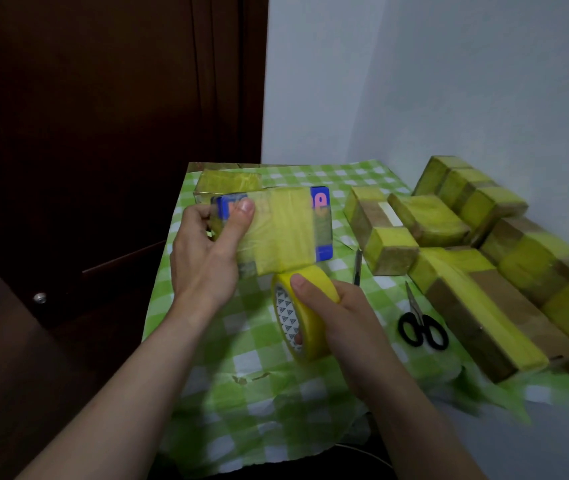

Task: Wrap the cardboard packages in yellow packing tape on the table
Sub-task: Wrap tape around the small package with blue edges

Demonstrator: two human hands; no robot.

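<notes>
Left hand: your left hand (207, 251) is closed around the left end of the blue box (272, 230). Your thumb lies flat on its top face and your other fingers are tucked behind it.
Right hand: your right hand (338, 317) is closed around the yellow tape roll (302, 317). Your thumb is on top of the roll and a fingertip shows through its middle hole.
Blue box: you hold it up above the table, in the middle of the scene. A wide yellow band already covers its middle. Both blue ends are bare.
Tape: the strip runs from the roll straight up to the near edge of the box. The roll sits just below the box.
How to do this step well: I think you should keep the strip pulled tight so it lies flat. Turn the box with your left hand and let the roll follow. Lay the next band beside the yellow one so no blue shows.
Scissors: the black scissors (421, 323) lie on the table to the right of the roll, ready for the cut.
Table: the green checked cloth (241, 341) covers it.
Done packages: many wrapped packages (477, 237) sit on the right, and 1 more (229, 181) lies on the far side, behind the blue box.
</notes>
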